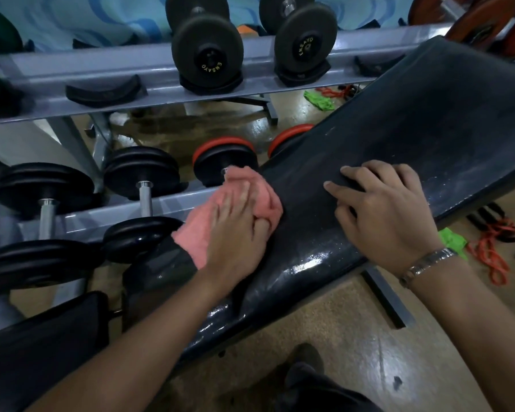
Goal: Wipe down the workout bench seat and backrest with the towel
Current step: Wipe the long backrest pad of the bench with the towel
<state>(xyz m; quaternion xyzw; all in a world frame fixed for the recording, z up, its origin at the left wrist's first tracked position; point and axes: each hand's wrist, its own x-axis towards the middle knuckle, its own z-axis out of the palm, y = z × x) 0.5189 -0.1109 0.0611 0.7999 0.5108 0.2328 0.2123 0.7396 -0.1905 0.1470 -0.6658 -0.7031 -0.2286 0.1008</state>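
The black padded backrest (414, 120) of the bench runs from the lower left up to the upper right, with a wet shine on its lower part. The seat pad (42, 337) lies at the lower left. My left hand (238, 230) presses a bunched pink towel (197, 233) against the backrest's left edge. My right hand (381, 209) rests flat on the backrest with fingers spread, holding nothing; a metal bracelet is on its wrist.
A grey dumbbell rack (149, 72) stands close behind the bench, with black dumbbells (208, 52) on both tiers. Red bands (488, 248) and green cloth (318, 99) lie on the floor. My foot (306, 361) is below the bench.
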